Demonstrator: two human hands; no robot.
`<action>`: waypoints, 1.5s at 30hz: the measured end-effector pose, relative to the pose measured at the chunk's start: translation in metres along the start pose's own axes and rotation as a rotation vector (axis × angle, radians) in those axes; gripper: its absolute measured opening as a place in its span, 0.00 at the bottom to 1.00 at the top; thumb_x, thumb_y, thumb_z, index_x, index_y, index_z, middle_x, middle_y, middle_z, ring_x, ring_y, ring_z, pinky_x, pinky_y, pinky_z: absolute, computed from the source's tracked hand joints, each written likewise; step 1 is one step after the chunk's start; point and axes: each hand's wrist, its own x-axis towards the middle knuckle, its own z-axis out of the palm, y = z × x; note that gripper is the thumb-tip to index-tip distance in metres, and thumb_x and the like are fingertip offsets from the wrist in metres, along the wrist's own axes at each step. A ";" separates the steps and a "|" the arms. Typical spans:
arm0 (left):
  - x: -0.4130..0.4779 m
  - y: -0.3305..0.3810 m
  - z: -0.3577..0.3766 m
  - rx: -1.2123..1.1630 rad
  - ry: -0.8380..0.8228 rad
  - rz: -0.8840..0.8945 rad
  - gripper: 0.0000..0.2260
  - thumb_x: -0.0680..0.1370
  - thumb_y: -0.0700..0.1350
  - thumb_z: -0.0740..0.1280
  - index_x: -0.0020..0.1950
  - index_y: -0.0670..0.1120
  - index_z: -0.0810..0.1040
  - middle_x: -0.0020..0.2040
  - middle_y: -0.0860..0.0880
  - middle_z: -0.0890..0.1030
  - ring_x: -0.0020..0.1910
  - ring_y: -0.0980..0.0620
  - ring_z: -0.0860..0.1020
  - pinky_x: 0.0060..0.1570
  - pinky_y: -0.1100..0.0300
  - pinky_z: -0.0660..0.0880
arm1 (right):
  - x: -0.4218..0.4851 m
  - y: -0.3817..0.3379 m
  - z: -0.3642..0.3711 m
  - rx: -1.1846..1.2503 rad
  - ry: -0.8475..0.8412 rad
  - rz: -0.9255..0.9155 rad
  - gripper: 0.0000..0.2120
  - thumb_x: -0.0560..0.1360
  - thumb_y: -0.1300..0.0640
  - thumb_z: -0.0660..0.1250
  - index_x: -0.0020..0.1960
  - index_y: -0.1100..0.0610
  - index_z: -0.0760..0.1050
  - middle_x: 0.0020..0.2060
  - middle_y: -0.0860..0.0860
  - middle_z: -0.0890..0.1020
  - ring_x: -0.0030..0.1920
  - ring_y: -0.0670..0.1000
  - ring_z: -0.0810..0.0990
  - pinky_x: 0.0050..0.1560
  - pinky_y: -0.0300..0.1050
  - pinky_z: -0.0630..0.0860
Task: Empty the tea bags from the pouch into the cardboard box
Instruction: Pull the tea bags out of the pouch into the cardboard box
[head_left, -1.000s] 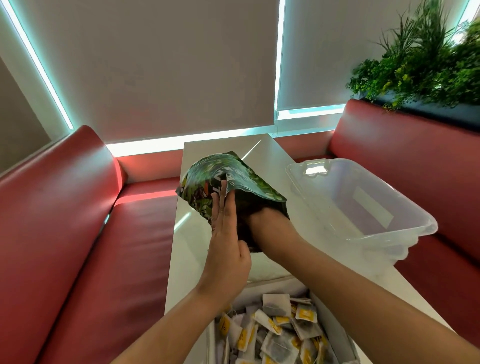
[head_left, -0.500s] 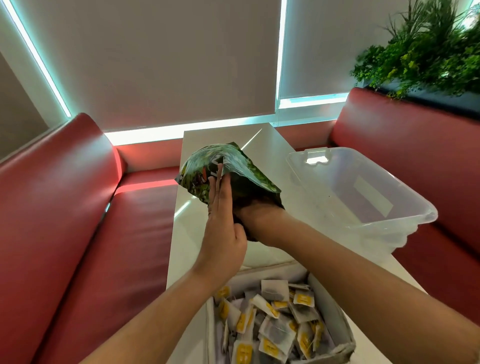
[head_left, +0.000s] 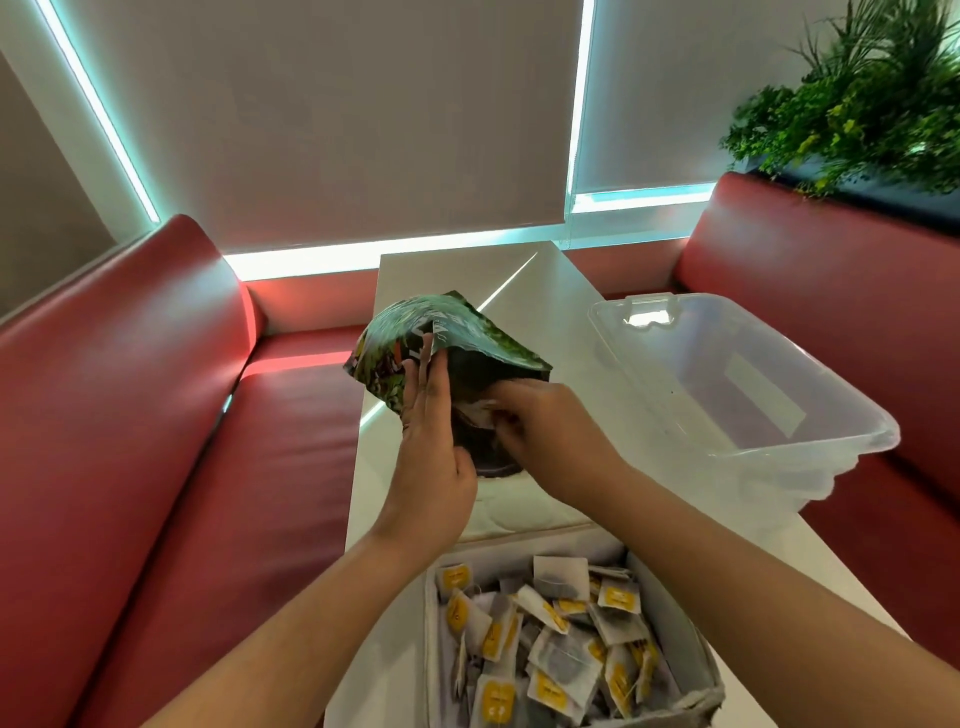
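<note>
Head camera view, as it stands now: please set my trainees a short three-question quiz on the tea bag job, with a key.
1. True or false: the cardboard box already holds tea bags.
2. Where is the right hand? A at the mouth of the pouch; B inside the cardboard box; C hanging at the person's side.
3. Which hand lays straight fingers against the pouch's printed outside?

Key: 1 true. 2 A. 3 the left hand.
</note>
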 end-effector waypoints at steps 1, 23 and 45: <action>0.000 -0.002 0.000 0.003 -0.004 -0.011 0.42 0.73 0.26 0.55 0.74 0.59 0.39 0.74 0.60 0.42 0.76 0.55 0.43 0.75 0.55 0.52 | -0.005 0.000 -0.003 0.103 0.032 0.069 0.11 0.74 0.64 0.67 0.55 0.56 0.79 0.47 0.53 0.84 0.45 0.49 0.81 0.46 0.33 0.75; -0.008 -0.010 0.008 0.041 -0.053 -0.061 0.39 0.75 0.28 0.55 0.76 0.55 0.39 0.71 0.64 0.39 0.75 0.59 0.39 0.68 0.73 0.41 | -0.128 0.035 0.009 0.122 -0.332 0.409 0.16 0.73 0.56 0.68 0.60 0.45 0.73 0.48 0.41 0.75 0.45 0.40 0.75 0.45 0.32 0.73; -0.006 0.020 0.009 0.045 -0.060 0.124 0.42 0.73 0.27 0.55 0.70 0.64 0.38 0.65 0.80 0.33 0.73 0.67 0.37 0.70 0.73 0.42 | 0.007 -0.001 -0.006 -0.711 -0.624 -0.117 0.12 0.80 0.61 0.56 0.58 0.63 0.75 0.54 0.60 0.79 0.55 0.61 0.77 0.52 0.52 0.73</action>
